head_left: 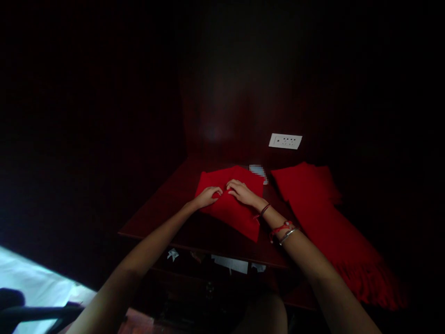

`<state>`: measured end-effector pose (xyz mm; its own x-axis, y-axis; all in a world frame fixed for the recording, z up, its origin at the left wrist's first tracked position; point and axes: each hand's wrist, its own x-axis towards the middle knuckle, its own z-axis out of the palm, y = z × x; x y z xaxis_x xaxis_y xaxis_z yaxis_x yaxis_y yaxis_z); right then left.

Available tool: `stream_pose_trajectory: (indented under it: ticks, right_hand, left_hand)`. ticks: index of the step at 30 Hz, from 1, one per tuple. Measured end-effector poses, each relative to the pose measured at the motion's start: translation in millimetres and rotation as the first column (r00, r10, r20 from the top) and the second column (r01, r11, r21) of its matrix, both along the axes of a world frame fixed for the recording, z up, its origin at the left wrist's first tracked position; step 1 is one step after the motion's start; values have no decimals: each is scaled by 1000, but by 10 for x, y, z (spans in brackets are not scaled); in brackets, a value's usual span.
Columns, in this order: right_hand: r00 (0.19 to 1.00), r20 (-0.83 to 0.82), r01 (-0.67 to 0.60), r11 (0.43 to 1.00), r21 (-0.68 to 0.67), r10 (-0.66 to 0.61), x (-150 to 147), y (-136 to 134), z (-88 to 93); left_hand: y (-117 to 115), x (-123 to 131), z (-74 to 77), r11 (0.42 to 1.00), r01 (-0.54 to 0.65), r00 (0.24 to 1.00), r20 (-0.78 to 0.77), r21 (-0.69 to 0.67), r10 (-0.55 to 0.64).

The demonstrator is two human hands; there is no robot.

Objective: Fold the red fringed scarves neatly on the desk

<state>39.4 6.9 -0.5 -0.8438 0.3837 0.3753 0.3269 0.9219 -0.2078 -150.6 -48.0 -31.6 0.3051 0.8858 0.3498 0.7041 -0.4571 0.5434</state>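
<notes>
A folded piece of red cloth [231, 211] lies on the dark wooden desk [167, 208], one corner toward the desk's front edge. My left hand [208, 196] rests on its left part, fingers curled and pinching the fabric. Close beside it, my right hand [241, 192] has its fingers bent down onto the cloth near the middle, gripping it too. Only a small gap separates the two hands' fingertips. Bracelets circle my right wrist. To the right, a red fringed scarf [327, 222] lies apart from the hands, its fringe toward me.
A white socket panel [285, 141] is set in the dark back wall. Behind the cloth lies a pale, blurred-out item [257, 171]. Under the desktop, a shelf holds pale papers [230, 264]. Bright light falls at the lower left.
</notes>
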Motion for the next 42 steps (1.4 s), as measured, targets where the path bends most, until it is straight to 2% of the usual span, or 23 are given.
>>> stream_pose_trajectory:
  ticks: [3,5,9,13,16,17,19,21,22,24,26,27,31,33,36,38,42]
  right_hand:
    - [1000,16,17,1000,9,-17,-6,-15,-12]
    - [997,55,52,999,5,-52,5,-8,-31]
    - [989,93,116,993,19,-118,39,36,-68]
    - [991,24,132,991,35,-133,60,81,-26]
    - [994,-83,73,997,12,-71,58,105,52]
    - [993,-101,51,999,-18,-53,57,112,72]
    - [992,-104,58,994,-88,-67,56,121,85]
    - [988,-94,109,986,-126,-121,62,124,60]
    - [985,-94,132,983,-128,-145,67,123,37]
    - [977,-112,170,978,-120,-184,74,116,-17]
    - [964,-145,208,971,-116,-224,70,107,-64]
    - [957,-163,224,968,-113,-241,60,104,-79]
    - [952,-195,223,970,-92,-237,-28,112,-66]
    - [956,-191,209,975,-80,-221,-87,126,-13]
    - [955,-199,210,975,-68,-219,-172,144,83]
    - [947,-217,228,971,-70,-238,-220,143,121]
    - [940,-200,261,960,-103,-277,-245,111,99]
  left_hand:
    - [15,-42,-16,988,131,978,172,-86,-114]
    - [34,-71,-42,962,205,961,223,-182,-162]
    - [44,-52,-65,938,207,962,230,-277,-144]
    - [-14,25,75,909,315,912,351,-272,-212]
    - [-1,65,174,870,375,891,385,-321,-242]
    - [25,75,175,873,356,902,367,-335,-227]
    - [93,90,126,923,227,946,294,-310,-134]
    - [151,97,33,982,2,978,204,-191,38]
    - [166,95,-13,986,-124,977,162,-115,141]
    - [165,83,-80,940,-341,936,102,11,338]
    - [138,63,-100,904,-427,902,89,22,423]
    - [123,52,-96,911,-413,906,97,-7,412]
    - [119,36,-31,968,-226,958,153,-107,241]
    - [153,57,9,973,-212,956,187,-87,225]
    - [205,123,50,973,-213,918,323,-85,229]
    - [215,165,50,971,-192,895,381,-143,233]
    - [165,130,32,961,-118,894,394,-249,211]
